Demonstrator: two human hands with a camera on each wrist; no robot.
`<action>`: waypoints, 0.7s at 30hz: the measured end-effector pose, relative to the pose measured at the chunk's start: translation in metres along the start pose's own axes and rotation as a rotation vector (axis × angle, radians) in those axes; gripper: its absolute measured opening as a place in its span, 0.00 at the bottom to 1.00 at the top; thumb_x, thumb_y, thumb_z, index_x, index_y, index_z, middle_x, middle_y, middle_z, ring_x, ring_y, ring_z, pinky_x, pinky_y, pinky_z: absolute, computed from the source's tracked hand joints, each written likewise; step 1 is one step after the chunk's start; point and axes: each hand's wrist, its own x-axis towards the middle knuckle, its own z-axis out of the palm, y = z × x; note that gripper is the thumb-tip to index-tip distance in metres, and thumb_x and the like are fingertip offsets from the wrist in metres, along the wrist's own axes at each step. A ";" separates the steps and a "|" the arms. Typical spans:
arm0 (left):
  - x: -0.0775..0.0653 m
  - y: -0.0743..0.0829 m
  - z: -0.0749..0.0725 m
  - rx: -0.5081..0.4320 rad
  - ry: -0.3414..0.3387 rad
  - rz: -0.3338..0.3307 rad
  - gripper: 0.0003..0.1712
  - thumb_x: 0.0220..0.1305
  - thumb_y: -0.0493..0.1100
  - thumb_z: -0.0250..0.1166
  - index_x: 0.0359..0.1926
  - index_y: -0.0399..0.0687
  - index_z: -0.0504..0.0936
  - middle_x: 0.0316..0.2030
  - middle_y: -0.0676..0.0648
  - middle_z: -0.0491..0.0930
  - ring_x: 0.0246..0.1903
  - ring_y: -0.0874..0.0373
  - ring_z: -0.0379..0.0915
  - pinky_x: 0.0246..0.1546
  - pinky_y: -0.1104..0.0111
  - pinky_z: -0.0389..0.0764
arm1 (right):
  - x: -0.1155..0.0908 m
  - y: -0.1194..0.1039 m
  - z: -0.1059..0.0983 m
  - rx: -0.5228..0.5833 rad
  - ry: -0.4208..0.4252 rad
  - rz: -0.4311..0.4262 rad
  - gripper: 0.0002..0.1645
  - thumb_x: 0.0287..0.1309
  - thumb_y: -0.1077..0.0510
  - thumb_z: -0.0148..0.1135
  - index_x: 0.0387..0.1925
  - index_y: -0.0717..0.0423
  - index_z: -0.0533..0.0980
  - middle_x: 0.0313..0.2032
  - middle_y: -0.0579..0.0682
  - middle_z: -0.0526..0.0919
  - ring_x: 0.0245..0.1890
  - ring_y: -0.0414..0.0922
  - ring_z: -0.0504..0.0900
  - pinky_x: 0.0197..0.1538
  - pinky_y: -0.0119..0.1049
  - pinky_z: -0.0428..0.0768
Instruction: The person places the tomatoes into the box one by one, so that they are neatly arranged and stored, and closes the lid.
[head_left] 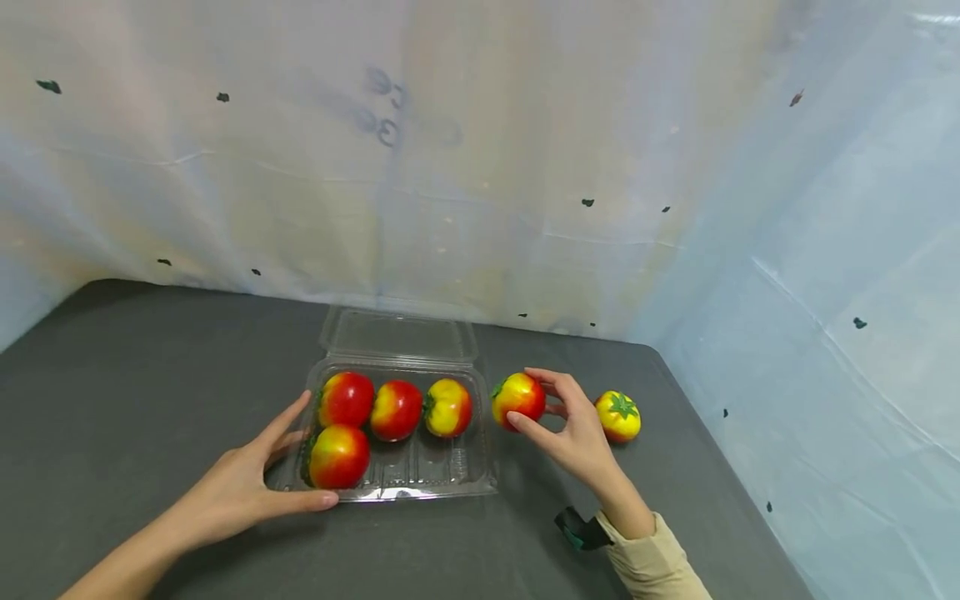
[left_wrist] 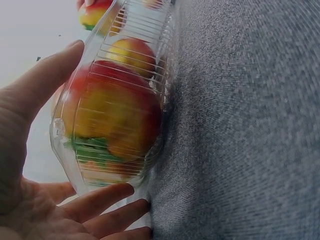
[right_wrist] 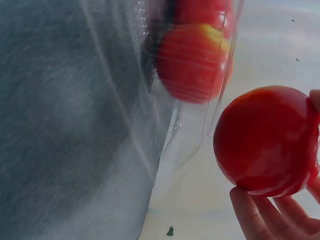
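In the head view, my right hand (head_left: 573, 425) holds a red-and-yellow tomato (head_left: 519, 398) between thumb and fingers, just beyond the right side of a clear plastic clamshell box (head_left: 405, 493). The right wrist view shows this tomato's (right_wrist: 267, 142) smooth red side. Several more tomatoes (head_left: 395, 410) lie in the box, three along its back row and one at the front left. My left hand (head_left: 240, 492) spreads around the box's front left corner, thumb along the front edge and fingers at the left side. In the left wrist view, its fingers (left_wrist: 105, 202) look nearly straight.
Another tomato (head_left: 618, 416), its green leafy top showing, sits on the dark grey table (head_left: 465, 558) to the right of my right hand. The box's clear lid (head_left: 401, 335) lies folded back toward the pale sheeting (head_left: 480, 167) behind the table.
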 end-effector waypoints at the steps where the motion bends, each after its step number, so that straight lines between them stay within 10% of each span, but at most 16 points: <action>1: 0.000 0.001 0.000 -0.003 -0.001 0.001 0.65 0.50 0.64 0.71 0.76 0.66 0.34 0.63 0.33 0.70 0.61 0.30 0.65 0.45 0.35 0.71 | 0.001 -0.002 0.001 0.005 0.000 -0.005 0.34 0.50 0.52 0.73 0.59 0.48 0.72 0.54 0.43 0.76 0.52 0.41 0.76 0.50 0.36 0.80; 21: 0.000 0.003 0.000 -0.055 -0.009 0.002 0.66 0.49 0.63 0.72 0.76 0.66 0.34 0.63 0.31 0.68 0.60 0.29 0.66 0.48 0.36 0.71 | 0.012 -0.024 0.029 0.136 -0.097 -0.146 0.33 0.52 0.53 0.72 0.59 0.47 0.71 0.54 0.44 0.76 0.51 0.41 0.77 0.49 0.36 0.81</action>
